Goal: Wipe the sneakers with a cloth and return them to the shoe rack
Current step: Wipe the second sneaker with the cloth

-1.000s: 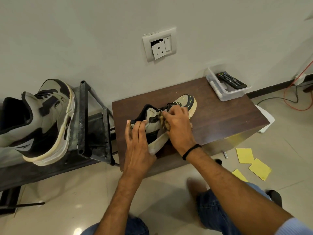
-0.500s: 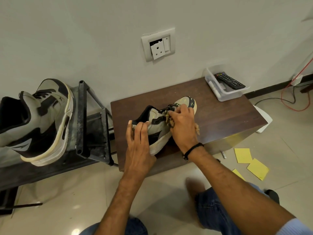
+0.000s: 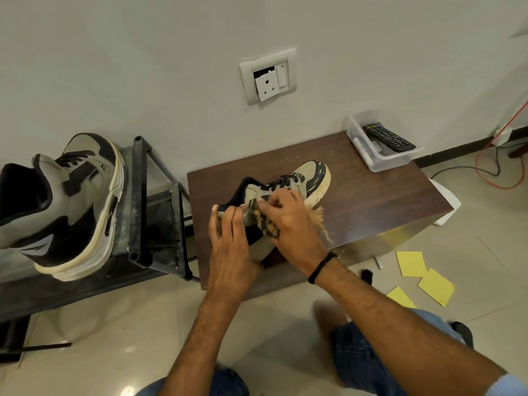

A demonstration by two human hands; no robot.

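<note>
Right hand with frayed cloth now heelward on grey-black sneaker

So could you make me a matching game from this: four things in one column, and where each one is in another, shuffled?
Things:
1. remote control
2. cloth
3. yellow papers
4. second sneaker

Places:
A. on the shoe rack
B. on the floor
C. in the clear tray
D. in the right hand

Pairs: 1-C, 2-D, 3-B, 4-A.
</note>
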